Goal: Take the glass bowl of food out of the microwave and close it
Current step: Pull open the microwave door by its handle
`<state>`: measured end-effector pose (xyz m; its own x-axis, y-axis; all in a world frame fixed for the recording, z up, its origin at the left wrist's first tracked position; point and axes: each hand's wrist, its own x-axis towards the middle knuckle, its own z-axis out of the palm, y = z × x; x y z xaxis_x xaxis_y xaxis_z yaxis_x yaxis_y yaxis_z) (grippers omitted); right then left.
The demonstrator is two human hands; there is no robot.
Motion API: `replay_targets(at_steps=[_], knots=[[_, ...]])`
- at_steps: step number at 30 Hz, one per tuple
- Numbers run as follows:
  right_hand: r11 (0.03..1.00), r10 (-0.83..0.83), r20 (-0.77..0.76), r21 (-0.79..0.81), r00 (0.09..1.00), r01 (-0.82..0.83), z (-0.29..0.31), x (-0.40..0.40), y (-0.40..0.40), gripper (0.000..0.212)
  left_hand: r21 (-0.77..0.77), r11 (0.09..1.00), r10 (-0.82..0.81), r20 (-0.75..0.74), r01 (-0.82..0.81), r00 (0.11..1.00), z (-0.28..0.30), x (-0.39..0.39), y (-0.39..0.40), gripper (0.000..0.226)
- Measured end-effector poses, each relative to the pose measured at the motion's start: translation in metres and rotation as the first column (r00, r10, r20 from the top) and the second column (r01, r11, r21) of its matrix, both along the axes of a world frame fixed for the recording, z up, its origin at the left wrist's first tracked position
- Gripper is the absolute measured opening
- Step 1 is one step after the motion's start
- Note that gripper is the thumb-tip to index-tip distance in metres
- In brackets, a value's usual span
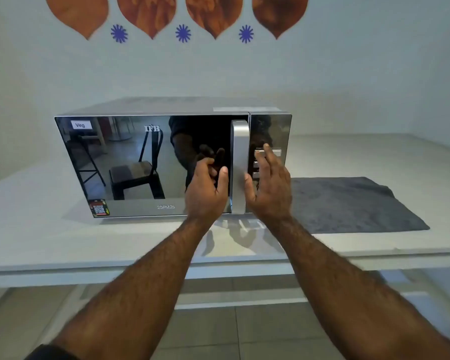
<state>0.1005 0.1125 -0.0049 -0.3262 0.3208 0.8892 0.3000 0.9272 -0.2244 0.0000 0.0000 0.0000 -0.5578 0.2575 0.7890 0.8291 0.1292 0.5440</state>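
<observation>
Two bare hands reach toward a microwave (pixel 151 162): the left hand (pixel 205 189) hovers with fingers loosely curled and empty just left of the silver door handle (pixel 239 167), while the right hand (pixel 269 185), fingers spread, hangs before the button panel (pixel 266 162) just right of it. The microwave sits on a pale counter (pixel 63 237) against a white wall (pixel 348 74), one grey cloth (pixel 353 206) spread to its right. Its mirrored door is shut, reflecting a chair, and carries a "Veg" label. Above it hang four brown leaf shapes and three blue stars. The glass bowl is hidden.
</observation>
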Motion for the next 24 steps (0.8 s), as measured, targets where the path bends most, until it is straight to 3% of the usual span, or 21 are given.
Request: replay_targets(at_steps=[3,6,8,10,13,16,20,24], knots=[[0.999,0.019,-0.092,0.047,0.996,-0.015,0.018,-0.006,0.007,0.049,0.110,0.984,-0.162,0.248,0.138,0.955,0.012,0.015,0.013,0.035],[0.994,0.027,-0.169,0.109,0.985,-0.008,0.051,-0.013,0.015,0.042,0.277,0.935,-0.333,0.464,0.222,0.821,0.028,0.024,0.026,0.059],[0.988,-0.014,-0.189,0.148,0.982,0.042,0.076,-0.016,0.022,0.037,0.303,0.926,-0.361,0.538,0.224,0.762,0.036,0.025,0.034,0.072],[0.987,-0.050,-0.144,0.142,0.988,0.071,0.104,-0.017,0.030,0.037,0.326,0.918,-0.379,0.558,0.225,0.738,0.045,0.029,0.039,0.070],[0.989,-0.108,0.125,0.115,0.986,0.094,0.133,-0.020,0.044,0.043,0.339,0.905,-0.411,0.532,0.259,0.740,0.054,0.034,0.048,0.051],[0.986,-0.154,0.320,0.113,0.935,0.124,0.148,-0.023,0.056,0.058,0.344,0.909,-0.395,0.524,0.237,0.755,0.056,0.038,0.056,0.053],[0.974,-0.197,0.354,0.175,0.914,0.142,0.147,-0.024,0.061,0.067,0.392,0.901,-0.380,0.500,0.188,0.779,0.052,0.039,0.064,0.056],[0.969,-0.187,0.341,0.216,0.921,0.117,0.143,-0.024,0.061,0.065,0.332,0.924,-0.335,0.469,0.189,0.817,0.050,0.035,0.065,0.052]])
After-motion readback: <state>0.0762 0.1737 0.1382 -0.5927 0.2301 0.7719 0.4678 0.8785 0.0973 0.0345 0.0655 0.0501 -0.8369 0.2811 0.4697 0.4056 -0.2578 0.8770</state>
